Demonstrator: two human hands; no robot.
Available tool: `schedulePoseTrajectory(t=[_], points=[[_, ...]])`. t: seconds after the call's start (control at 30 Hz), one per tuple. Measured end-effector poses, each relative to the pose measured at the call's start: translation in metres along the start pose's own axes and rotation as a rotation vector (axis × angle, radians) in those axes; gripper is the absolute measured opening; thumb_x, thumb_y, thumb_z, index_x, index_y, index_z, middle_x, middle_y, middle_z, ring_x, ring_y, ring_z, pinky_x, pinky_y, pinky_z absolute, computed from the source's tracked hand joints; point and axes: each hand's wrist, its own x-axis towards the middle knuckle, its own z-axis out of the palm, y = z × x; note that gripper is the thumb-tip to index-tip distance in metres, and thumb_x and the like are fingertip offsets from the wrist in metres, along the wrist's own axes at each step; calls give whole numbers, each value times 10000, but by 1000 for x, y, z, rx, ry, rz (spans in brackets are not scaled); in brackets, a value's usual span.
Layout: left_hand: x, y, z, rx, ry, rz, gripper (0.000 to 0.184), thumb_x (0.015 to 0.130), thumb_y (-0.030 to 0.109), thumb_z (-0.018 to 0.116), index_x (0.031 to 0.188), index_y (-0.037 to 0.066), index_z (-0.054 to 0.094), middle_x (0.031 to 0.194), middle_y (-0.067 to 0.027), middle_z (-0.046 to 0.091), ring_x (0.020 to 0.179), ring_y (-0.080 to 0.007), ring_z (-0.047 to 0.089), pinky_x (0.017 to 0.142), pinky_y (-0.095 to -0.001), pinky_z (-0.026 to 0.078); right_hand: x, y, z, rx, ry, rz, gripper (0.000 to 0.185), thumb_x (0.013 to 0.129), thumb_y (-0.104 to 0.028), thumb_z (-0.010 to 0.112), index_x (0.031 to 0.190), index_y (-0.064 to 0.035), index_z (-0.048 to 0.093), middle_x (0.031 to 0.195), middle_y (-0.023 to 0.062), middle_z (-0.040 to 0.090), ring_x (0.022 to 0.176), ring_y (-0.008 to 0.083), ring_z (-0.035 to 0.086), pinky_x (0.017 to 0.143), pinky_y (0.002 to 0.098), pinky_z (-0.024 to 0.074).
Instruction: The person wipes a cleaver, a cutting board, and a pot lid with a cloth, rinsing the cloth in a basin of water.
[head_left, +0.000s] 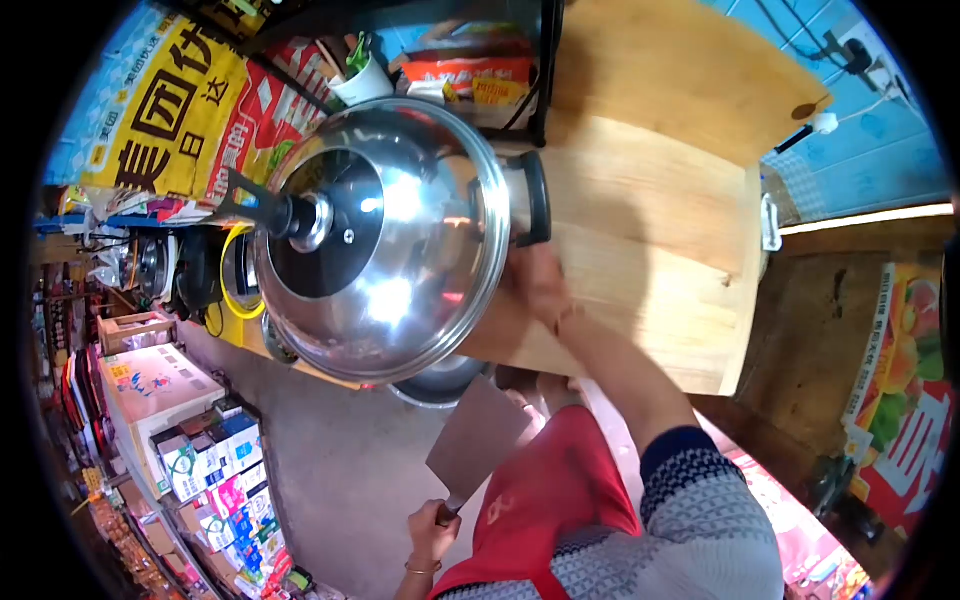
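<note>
My left hand (432, 537) is closed around the handle of a cleaver (480, 432), whose broad blade points up and away from me beside my red apron. My right hand (540, 284) reaches forward to the side of a large steel pot (476, 190), just below its black side handle (538, 200). Its fingers are partly hidden by the pot, so I cannot tell whether they grip it. A shiny domed lid (430, 270) with a dark glass centre and a black knob handle (262, 208) covers the pot.
A wooden board (690, 230) lies to the right of the pot. Under the pot's near edge shows a metal basin (440, 382). Stacked cartons (215, 470) stand on the floor at left. A black rack (548, 70) with packets rises behind the pot.
</note>
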Motion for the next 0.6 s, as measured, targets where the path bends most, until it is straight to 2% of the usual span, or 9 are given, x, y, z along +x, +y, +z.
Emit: schedulePoseTrajectory(t=[0.03,0.17,0.2,0.27,0.3,0.4,0.47,0.53,0.6], points=[[4,3,4,-53,-6,-8,227,608,62,707,789,73,569,629,-76,599,526,-247,600,510,-323,481,-32,-2,6,-252,152,-337,391,777,-115,559,1165,-92,594,1233,132,546,1158,327,486,973,462,387],[27,6,18,-76,-65,-51,230,610,72,705,791,81,564,618,-71,583,534,-253,594,506,-329,478,-21,-23,-25,-500,-99,-347,483,809,-171,537,1284,-84,515,1305,141,503,1251,323,426,1070,509,279],[32,8,21,-75,-64,-54,230,610,72,705,791,81,564,618,-71,583,534,-253,594,506,-329,478,10,-15,-16,223,-89,-154,484,821,-205,519,1286,-75,506,1311,145,497,1267,325,408,1075,532,251],[46,14,29,25,-5,-22,216,619,88,703,783,83,562,623,-79,578,548,-278,591,509,-346,481,86,-1,-1,234,14,-91,492,836,-260,491,1291,-70,496,1315,150,493,1275,315,400,1082,547,221],[53,19,32,36,-8,-40,208,628,104,702,782,80,564,634,-91,581,554,-306,588,517,-361,486,124,1,2,-475,97,-223,498,840,-281,480,1293,-75,495,1312,149,494,1267,303,410,1085,539,219],[71,30,49,35,3,-86,215,626,110,707,794,82,575,634,-97,578,560,-316,582,524,-381,478,188,-12,0,-516,-184,3,430,839,-217,487,1255,-112,517,1225,100,563,1189,250,471,1067,517,258],[86,43,61,23,-18,-127,215,630,106,707,802,80,582,638,-101,574,569,-320,579,528,-392,472,179,22,12,-520,131,-335,411,820,-178,520,1226,-116,533,1191,55,586,1185,235,474,1058,509,274],[107,55,73,11,-43,-152,215,633,103,706,811,79,588,642,-105,571,578,-323,576,531,-403,466,146,22,-41,-583,25,-463,439,807,-175,564,1241,-121,527,1257,52,546,1225,248,449,1059,513,273],[134,68,85,65,82,13,198,646,85,699,810,74,588,649,-108,561,586,-321,564,529,-410,453,124,36,-97,-537,-125,-309,498,825,-185,580,1308,-140,468,1318,66,495,1278,273,391,1080,561,224]])
